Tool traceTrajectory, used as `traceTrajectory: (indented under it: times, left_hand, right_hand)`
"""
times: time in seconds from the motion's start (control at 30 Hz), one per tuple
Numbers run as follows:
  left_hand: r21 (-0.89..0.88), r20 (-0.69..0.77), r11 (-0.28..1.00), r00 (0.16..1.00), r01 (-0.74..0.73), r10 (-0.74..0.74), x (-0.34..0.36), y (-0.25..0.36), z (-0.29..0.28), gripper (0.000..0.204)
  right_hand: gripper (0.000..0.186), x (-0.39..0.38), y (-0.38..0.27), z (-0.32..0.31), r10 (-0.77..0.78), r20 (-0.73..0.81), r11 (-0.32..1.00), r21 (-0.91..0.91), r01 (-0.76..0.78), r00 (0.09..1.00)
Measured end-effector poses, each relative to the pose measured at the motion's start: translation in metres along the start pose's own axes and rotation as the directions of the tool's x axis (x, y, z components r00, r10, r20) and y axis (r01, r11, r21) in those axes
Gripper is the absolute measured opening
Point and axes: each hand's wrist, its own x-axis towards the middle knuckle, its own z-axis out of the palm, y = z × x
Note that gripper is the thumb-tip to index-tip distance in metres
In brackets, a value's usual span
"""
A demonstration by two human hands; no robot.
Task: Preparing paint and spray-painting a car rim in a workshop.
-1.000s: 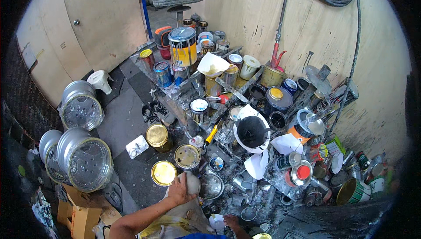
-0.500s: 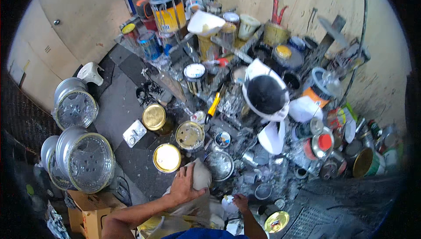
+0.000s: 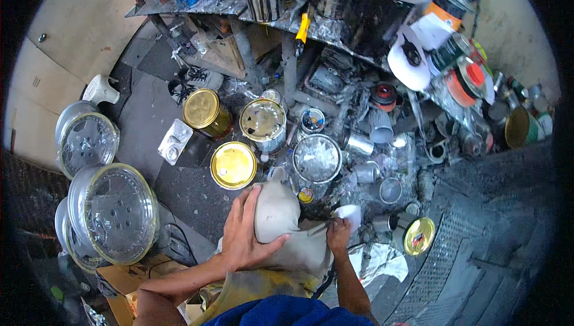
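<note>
Stretched along a pale grey rounded thing (image 3: 277,212), possibly my trousered knee, is my left hand (image 3: 242,230), thumb apart from the fingers. My right hand (image 3: 338,233) is closed at the right of it, beside a small white object (image 3: 349,215); what it grips is unclear, though a thin pale strip reaches leftward from it. Beyond my left hand stand an open-looking bright yellow-gold can (image 3: 233,165), a taller gold can (image 3: 202,108), a spattered can (image 3: 263,121) and a wide round silver container (image 3: 317,158).
Several wheel rims (image 3: 113,212) stand at the left near a cardboard box (image 3: 116,290) and a white stool (image 3: 100,90). A crowded bench (image 3: 281,21) of paint cans runs across the back. Shoes (image 3: 197,81) lie under it. Cups and tins (image 3: 368,171) litter the right floor.
The view has tipped downward, bringing the floor and under the bench into view. My left hand's fingers have shifted to the left side of the grey thing; my right hand appears higher in the picture.
</note>
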Motion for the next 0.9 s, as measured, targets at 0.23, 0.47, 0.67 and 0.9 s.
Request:
traceTrajectory:
  times: [0.23,0.47,0.67,0.9]
  left_hand:
    - [-0.044,-0.116,0.984,0.979,-0.174,0.168,-0.038,-0.017,0.000,0.112]
    - [-0.049,-0.176,0.973,0.961,-0.225,0.213,-0.072,-0.027,-0.014,0.112]
    - [-0.056,-0.221,0.968,0.948,-0.246,0.229,-0.090,-0.036,-0.019,0.110]
    - [-0.030,-0.218,0.969,0.948,-0.244,0.232,-0.087,-0.036,-0.014,0.098]
  right_hand:
    - [0.014,-0.052,-0.117,-0.053,0.054,-0.304,0.982,-0.155,-0.106,0.951]
    - [0.016,-0.081,-0.140,-0.026,0.109,-0.382,0.992,0.097,-0.078,0.918]
    - [0.014,-0.073,-0.139,-0.026,0.056,-0.352,0.997,0.063,-0.036,0.934]
    - [0.010,-0.065,-0.129,-0.021,0.053,-0.336,0.997,0.073,-0.030,0.940]
